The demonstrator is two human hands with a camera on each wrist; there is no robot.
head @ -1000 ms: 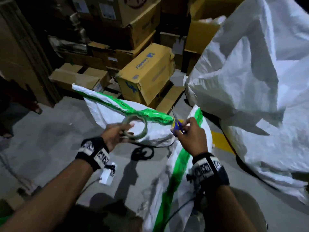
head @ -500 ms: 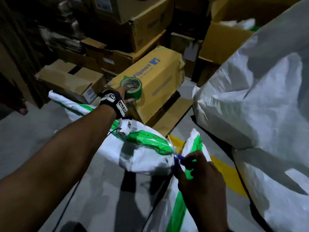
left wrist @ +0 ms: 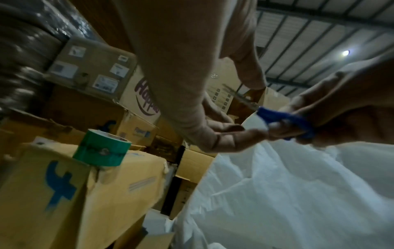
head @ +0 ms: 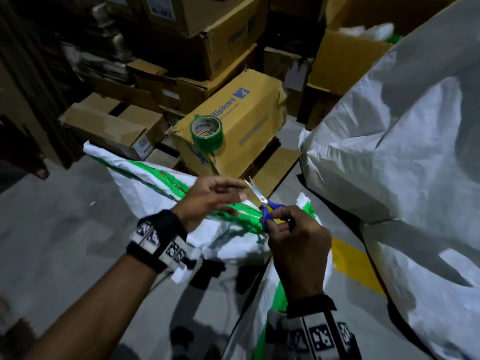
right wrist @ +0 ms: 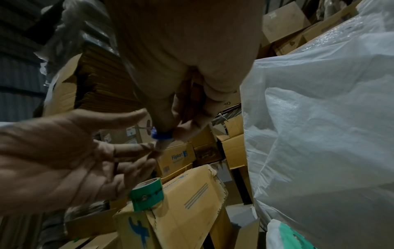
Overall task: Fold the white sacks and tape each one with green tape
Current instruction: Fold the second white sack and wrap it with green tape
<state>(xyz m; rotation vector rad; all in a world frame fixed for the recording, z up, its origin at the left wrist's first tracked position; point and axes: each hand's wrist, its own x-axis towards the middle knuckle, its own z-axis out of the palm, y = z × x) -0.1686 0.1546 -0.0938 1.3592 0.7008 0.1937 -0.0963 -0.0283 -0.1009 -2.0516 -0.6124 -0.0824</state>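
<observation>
A folded white sack (head: 145, 175) wrapped with a green tape band (head: 241, 216) lies on the floor under my hands. My right hand (head: 291, 229) grips blue-handled scissors (head: 268, 210), blades pointing up and away. My left hand (head: 220, 193) holds nothing; its straight fingers reach to the blades. The green tape roll (head: 207, 133) stands on the yellow box (head: 249, 126) beyond. The left wrist view shows the roll (left wrist: 102, 150) and the scissors' handle (left wrist: 285, 121). The right wrist view shows my left hand's spread palm (right wrist: 74, 160) above the roll (right wrist: 147, 193).
A big crumpled white sack (head: 402, 152) fills the right side. Stacked cardboard boxes (head: 220, 35) wall off the back. Another white sack with a green stripe (head: 259, 320) lies under my right forearm. A yellow line (head: 355, 266) marks the grey floor (head: 65, 242).
My left hand set the tape roll on the yellow box, let go, and came back to the scissors. My right hand kept its hold on the scissors over the sack.
</observation>
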